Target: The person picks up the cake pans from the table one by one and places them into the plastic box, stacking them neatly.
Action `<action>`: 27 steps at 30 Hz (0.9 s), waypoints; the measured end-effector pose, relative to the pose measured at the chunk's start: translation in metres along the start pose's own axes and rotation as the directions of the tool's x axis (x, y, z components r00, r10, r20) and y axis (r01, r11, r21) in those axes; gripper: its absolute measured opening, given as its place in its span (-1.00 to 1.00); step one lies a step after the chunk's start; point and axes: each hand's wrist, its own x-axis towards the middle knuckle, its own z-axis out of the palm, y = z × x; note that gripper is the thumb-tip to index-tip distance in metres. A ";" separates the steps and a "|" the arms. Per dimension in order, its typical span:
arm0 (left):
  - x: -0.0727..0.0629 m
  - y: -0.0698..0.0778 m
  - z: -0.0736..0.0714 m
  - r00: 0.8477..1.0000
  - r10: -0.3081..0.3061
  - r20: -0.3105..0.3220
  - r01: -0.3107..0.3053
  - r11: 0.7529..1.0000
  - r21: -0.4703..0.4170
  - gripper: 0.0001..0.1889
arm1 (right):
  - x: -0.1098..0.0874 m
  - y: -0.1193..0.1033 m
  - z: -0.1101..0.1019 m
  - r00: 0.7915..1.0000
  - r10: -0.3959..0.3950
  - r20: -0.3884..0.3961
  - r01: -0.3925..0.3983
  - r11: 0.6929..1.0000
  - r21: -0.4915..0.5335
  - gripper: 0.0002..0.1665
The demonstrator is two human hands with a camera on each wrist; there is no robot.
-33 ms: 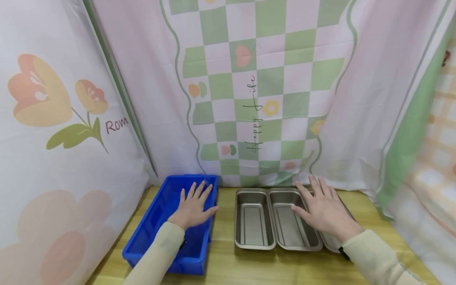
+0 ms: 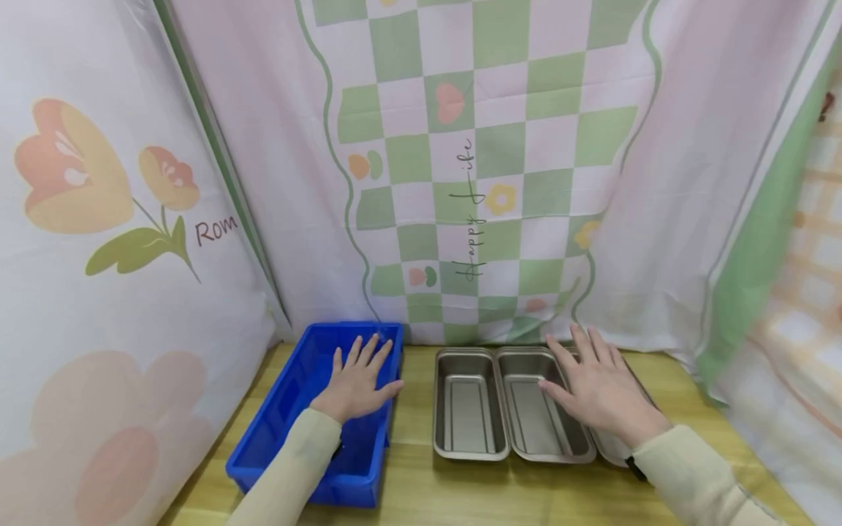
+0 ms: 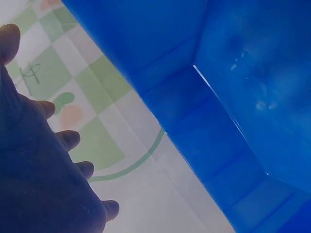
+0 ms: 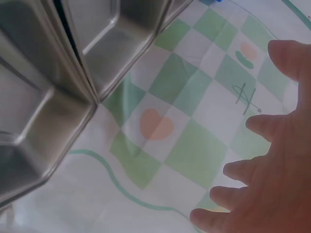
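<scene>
My left hand (image 2: 357, 387) is held over the blue plastic bin (image 2: 263, 438) with its fingers spread and nothing in them. In the left wrist view the palm and fingertips of that hand (image 3: 43, 160) show beside the bin's inner wall (image 3: 194, 131). On the right, my right hand (image 2: 601, 387) hovers with straight, spread fingers above the metal loaf pans, holding nothing. It covers part of the middle pan (image 2: 536, 409) and most of the right pan (image 2: 612, 447). The left pan (image 2: 468, 409) is in full view. Inside, the visible pans hold nothing.
The bin and pans stand on a wood-grain table (image 2: 421, 482), with a strip of tabletop between them. A checkered cloth curtain (image 2: 480, 219) hangs right behind them. Printed cloth (image 2: 118, 329) borders the left side, and another curtain (image 2: 776, 314) the right.
</scene>
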 end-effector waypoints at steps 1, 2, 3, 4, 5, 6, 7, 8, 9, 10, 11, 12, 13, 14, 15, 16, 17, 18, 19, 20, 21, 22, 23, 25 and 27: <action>0.000 -0.001 0.000 1.000 -0.001 0.000 0.001 1.000 -0.006 -0.15 | 0.000 0.001 0.001 1.000 0.002 0.003 -0.002 1.000 0.005 0.08; 0.001 -0.002 0.000 1.000 -0.003 0.002 0.003 1.000 -0.003 -0.14 | 0.000 0.002 0.001 1.000 0.004 0.005 -0.004 1.000 0.012 0.08; 0.001 -0.002 0.000 1.000 -0.004 -0.001 0.004 1.000 -0.005 -0.14 | 0.000 0.003 0.001 1.000 0.005 0.006 -0.005 1.000 0.019 0.07; 0.001 -0.004 -0.001 1.000 -0.005 -0.001 0.005 1.000 -0.011 -0.14 | -0.001 0.006 0.001 1.000 0.008 0.005 -0.008 1.000 0.028 0.06; 0.001 -0.006 -0.002 1.000 -0.003 -0.005 0.003 1.000 -0.020 -0.14 | -0.001 0.009 0.002 1.000 0.009 0.003 -0.009 0.999 0.040 0.05; 0.001 -0.008 -0.003 1.000 -0.001 -0.009 0.001 1.000 -0.029 -0.14 | -0.002 0.011 0.001 1.000 0.008 -0.002 -0.008 0.999 0.053 0.04; 0.000 -0.011 -0.005 1.000 0.004 -0.014 -0.004 0.999 -0.044 -0.14 | -0.002 0.014 0.001 1.000 0.009 -0.008 -0.008 0.998 0.067 0.03; -0.002 -0.015 -0.008 1.000 0.004 -0.013 -0.004 0.999 -0.052 -0.13 | -0.003 0.017 0.000 1.000 0.009 -0.014 -0.008 0.996 0.085 0.02; -0.004 -0.019 -0.010 1.000 0.007 -0.019 -0.008 0.998 -0.070 -0.13 | -0.004 0.020 -0.001 1.000 0.009 -0.019 -0.007 0.995 0.101 0.01; -0.006 -0.024 -0.014 1.000 0.009 -0.019 -0.010 0.996 -0.091 -0.13 | -0.005 0.024 -0.002 1.000 0.010 -0.024 -0.007 0.993 0.118 0.00; -0.009 -0.029 -0.018 1.000 0.012 -0.024 -0.014 0.994 -0.113 -0.13 | -0.006 0.028 -0.002 0.999 0.012 -0.029 -0.008 0.991 0.133 0.00; -0.013 -0.034 -0.023 1.000 0.010 -0.028 -0.014 0.991 -0.133 -0.13 | -0.007 0.033 -0.003 0.999 0.014 -0.033 -0.009 0.990 0.143 -0.01; -0.017 -0.040 -0.027 0.999 0.011 -0.036 -0.017 0.988 -0.154 -0.12 | -0.008 0.038 -0.003 0.999 0.017 -0.035 -0.012 0.988 0.154 -0.01; -0.022 -0.046 -0.032 0.999 0.015 -0.050 -0.023 0.986 -0.166 -0.12 | -0.009 0.044 -0.003 0.999 0.016 -0.041 -0.010 0.988 0.156 -0.02; -0.028 -0.052 -0.037 0.997 0.021 -0.070 -0.033 0.983 -0.178 -0.13 | -0.010 0.051 -0.002 0.999 0.014 -0.052 -0.006 0.988 0.154 -0.04; -0.034 -0.058 -0.043 0.996 0.027 -0.088 -0.042 0.983 -0.178 -0.13 | -0.011 0.058 -0.001 0.998 0.010 -0.057 -0.001 0.988 0.157 -0.05; -0.041 -0.065 -0.048 0.993 0.032 -0.111 -0.050 0.985 -0.165 -0.13 | -0.013 0.066 0.002 0.998 0.006 -0.066 0.005 0.986 0.165 -0.06; -0.048 -0.073 -0.052 0.991 0.032 -0.128 -0.052 0.987 -0.154 -0.14 | -0.014 0.074 0.005 0.998 0.000 -0.069 0.012 0.984 0.180 -0.07; -0.056 -0.080 -0.057 0.989 0.032 -0.144 -0.053 0.988 -0.145 -0.14 | -0.016 0.082 0.008 0.998 0.001 -0.062 0.012 0.979 0.205 -0.09; -0.063 -0.088 -0.062 0.987 0.030 -0.158 -0.052 0.989 -0.138 -0.15 | -0.019 0.091 0.011 0.999 0.004 -0.050 0.008 0.973 0.232 -0.10; -0.072 -0.095 -0.066 0.988 0.015 -0.156 -0.039 0.988 -0.149 -0.15 | -0.022 0.099 0.014 1.000 0.016 -0.018 -0.010 0.963 0.271 -0.10; -0.079 -0.103 -0.069 0.988 0.005 -0.155 -0.030 0.987 -0.158 -0.15 | -0.025 0.108 0.016 0.999 0.032 0.011 -0.033 0.951 0.308 -0.11; -0.087 -0.111 -0.071 0.989 -0.010 -0.149 -0.016 0.984 -0.175 -0.16 | -0.029 0.116 0.019 0.998 0.051 0.044 -0.063 0.937 0.343 -0.12; -0.103 -0.125 -0.074 0.991 -0.041 -0.127 0.012 0.974 -0.225 -0.19 | -0.039 0.131 0.023 0.987 0.099 0.126 -0.142 0.905 0.401 -0.16; -0.118 -0.140 -0.072 0.992 -0.075 -0.099 0.046 0.963 -0.267 -0.22 | -0.048 0.144 0.027 0.969 0.138 0.204 -0.221 0.855 0.470 -0.19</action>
